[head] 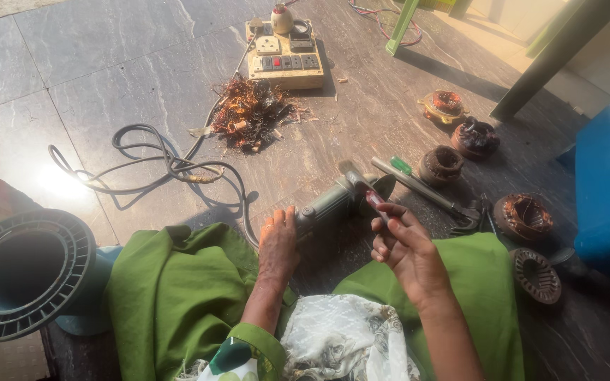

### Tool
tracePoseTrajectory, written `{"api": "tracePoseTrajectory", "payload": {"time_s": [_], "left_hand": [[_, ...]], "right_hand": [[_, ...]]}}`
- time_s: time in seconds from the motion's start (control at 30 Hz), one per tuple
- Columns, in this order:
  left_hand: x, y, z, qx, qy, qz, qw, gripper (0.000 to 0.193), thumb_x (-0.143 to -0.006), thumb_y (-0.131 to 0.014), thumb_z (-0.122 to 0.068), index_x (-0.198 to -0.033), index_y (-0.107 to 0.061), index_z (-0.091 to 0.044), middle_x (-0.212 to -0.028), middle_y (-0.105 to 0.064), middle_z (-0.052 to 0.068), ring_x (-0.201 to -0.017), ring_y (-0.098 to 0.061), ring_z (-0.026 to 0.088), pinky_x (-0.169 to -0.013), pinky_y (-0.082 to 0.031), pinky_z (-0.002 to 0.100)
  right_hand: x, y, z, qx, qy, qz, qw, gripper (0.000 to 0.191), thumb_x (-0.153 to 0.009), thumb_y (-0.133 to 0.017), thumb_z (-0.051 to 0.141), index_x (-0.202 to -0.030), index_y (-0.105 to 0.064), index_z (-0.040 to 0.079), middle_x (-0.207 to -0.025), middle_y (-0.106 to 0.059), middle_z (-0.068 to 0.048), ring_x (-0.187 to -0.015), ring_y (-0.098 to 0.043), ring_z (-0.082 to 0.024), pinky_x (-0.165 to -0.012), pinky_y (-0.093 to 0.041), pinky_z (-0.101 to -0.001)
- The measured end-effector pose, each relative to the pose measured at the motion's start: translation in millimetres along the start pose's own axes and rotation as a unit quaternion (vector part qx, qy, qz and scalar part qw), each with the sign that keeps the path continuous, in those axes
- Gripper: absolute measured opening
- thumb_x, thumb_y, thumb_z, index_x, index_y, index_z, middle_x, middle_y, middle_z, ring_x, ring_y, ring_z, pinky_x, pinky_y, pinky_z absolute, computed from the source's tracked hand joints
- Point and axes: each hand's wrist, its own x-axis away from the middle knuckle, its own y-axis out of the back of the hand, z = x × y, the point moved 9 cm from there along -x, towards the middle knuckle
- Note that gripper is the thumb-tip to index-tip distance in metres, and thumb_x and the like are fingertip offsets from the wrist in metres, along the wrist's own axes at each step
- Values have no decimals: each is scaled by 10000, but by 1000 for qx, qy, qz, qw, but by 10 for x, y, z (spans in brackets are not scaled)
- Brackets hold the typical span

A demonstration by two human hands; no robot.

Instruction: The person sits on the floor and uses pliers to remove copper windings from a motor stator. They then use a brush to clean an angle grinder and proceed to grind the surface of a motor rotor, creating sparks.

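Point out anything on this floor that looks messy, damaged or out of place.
A tangle of stripped copper wire scraps lies scattered on the stone floor just below the switch and socket board, with bits strewn around it. A black cable loops loosely nearby. Several motor windings sit loose on the right.

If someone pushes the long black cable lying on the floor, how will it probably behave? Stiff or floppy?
Probably floppy: the cable lies in loose, overlapping loops on the tiled floor. A push would likely slide one loop and leave the others. Lifted, it would likely sag and drag, since one end runs toward the socket board.
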Motion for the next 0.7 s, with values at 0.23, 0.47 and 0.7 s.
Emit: {"api": "tracePoseTrajectory", "payload": {"time_s": [0.23, 0.47, 0.7], "left_hand": [[-3, -139, 22, 75, 20, 75, 994, 692, -674, -934, -323, -1196, -579, -41, -1112, -641, 146, -1086, -600, 359, -952, -484, 455], [25, -181, 48, 106, 30, 54, 992, 682, -654, -939, -331, -1174, -595, -57, -1122, -636, 142, -1065, -612, 366, -900, -506, 476], [25, -246, 65, 112, 42, 65, 991, 775, -616, -952, -313, -1241, -569, -62, -1146, -631, 136, -1085, -607, 357, -901, -508, 473]], "right_hand": [[79, -534, 646, 642, 362, -85, 670, 232, -889, -826, 161, -1103, -760, 99, -1005, -715, -53, -959, -682, -198, -810, -570, -366], [-101, -389, 1168, 315, 398, -54, 860, 205, -1002, -756, 204, -1031, -671, 20, -1098, -752, -113, -1009, -760, -181, -926, -638, -330], [-66, -569, 861, 461, 330, -115, 816, 101, -938, -713, 74, -891, -711, -15, -813, -785, -105, -765, -771, -134, -694, -606, -261]]}}
